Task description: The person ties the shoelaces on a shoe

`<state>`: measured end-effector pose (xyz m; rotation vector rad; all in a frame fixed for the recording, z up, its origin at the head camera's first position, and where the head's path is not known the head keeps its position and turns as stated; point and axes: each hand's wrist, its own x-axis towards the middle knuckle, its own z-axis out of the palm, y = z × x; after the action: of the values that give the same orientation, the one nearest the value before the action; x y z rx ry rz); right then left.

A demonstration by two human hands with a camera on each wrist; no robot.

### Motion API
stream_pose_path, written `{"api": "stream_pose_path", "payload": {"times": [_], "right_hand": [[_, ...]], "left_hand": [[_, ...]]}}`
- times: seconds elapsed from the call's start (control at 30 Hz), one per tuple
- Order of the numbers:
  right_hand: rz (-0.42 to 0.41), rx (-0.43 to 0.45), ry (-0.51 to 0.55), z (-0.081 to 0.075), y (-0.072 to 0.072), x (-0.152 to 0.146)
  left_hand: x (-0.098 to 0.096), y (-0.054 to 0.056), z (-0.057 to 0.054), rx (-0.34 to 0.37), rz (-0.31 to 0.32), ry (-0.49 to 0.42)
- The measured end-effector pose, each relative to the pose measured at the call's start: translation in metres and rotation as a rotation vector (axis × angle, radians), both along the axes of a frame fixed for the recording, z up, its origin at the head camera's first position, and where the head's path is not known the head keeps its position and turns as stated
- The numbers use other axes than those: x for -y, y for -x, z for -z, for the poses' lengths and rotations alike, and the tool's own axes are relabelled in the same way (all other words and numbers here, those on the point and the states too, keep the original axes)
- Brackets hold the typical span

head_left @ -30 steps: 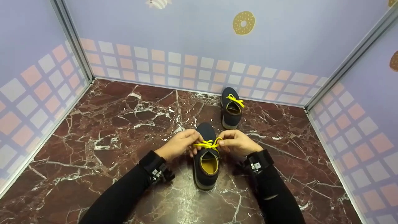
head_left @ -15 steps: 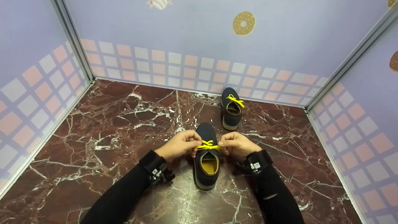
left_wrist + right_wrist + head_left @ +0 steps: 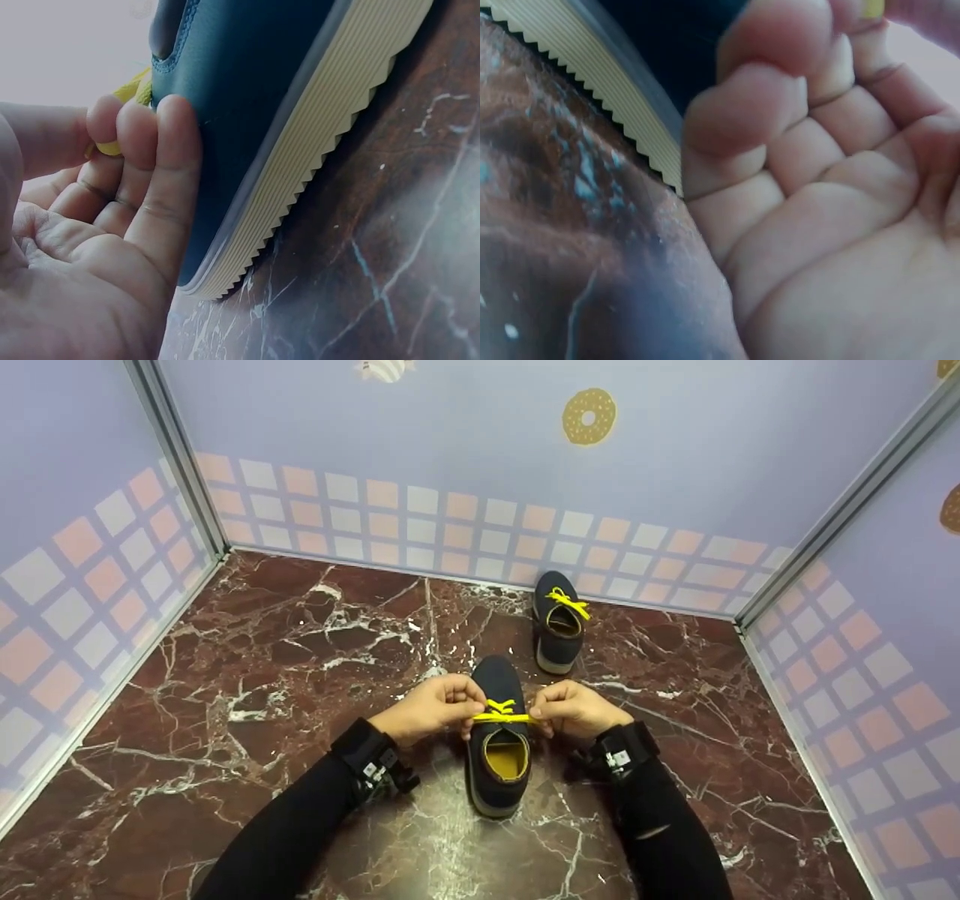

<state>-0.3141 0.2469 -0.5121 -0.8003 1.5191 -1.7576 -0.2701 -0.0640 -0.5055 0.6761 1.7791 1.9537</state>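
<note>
A dark shoe (image 3: 496, 679) with a yellow lining stands on the floor between both hands, its toe pointing away. Its yellow shoelace (image 3: 501, 718) is stretched sideways in a straight line across the top. At the left end my left hand (image 3: 435, 709) pinches the lace between thumb and fingertips; in the left wrist view the lace (image 3: 144, 91) shows at those fingertips, beside the ridged pale sole (image 3: 300, 150). My right hand (image 3: 577, 709) pinches the other end, and a bit of yellow lace (image 3: 872, 8) shows between thumb and finger in the right wrist view.
A matching dark shoe (image 3: 556, 649) with its yellow lace tied in a bow stands farther back, near the rear wall. Lilac panels (image 3: 465, 427) with metal corner posts enclose the brown marbled floor (image 3: 315, 645) on three sides.
A loop of lace that stood up by the right hand a second ago is gone. The lace is now drawn tight and flat across the shoe between both hands; the shoes stay put.
</note>
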Motion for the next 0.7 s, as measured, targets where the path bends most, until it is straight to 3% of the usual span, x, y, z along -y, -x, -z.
{"api": "stream_pose_path", "payload": {"times": [0.13, 0.3, 0.43, 0.5, 0.6, 0.7], "right_hand": [[0.027, -0.027, -0.020, -0.001, -0.001, -0.001], [0.114, -0.085, -0.016, -0.008, -0.001, -0.001], [0.200, -0.176, -0.163, -0.024, -0.002, -0.003], [0.214, -0.260, -0.308, -0.035, -0.006, -0.006], [0.185, -0.390, -0.521, -0.053, -0.015, -0.009], [0.116, -0.491, -0.656, -0.068, -0.024, -0.009]], "left_hand": [[0.000, 0.000, 0.000, 0.001, -0.013, -0.002], [0.000, 0.000, -0.003, -0.014, -0.099, 0.007], [-0.001, 0.000, -0.008, -0.051, -0.151, 0.049], [0.001, 0.000, -0.013, -0.081, -0.181, 0.119], [0.007, -0.001, -0.021, -0.147, -0.212, 0.301], [0.014, -0.005, -0.030, -0.172, -0.139, 0.513]]}}
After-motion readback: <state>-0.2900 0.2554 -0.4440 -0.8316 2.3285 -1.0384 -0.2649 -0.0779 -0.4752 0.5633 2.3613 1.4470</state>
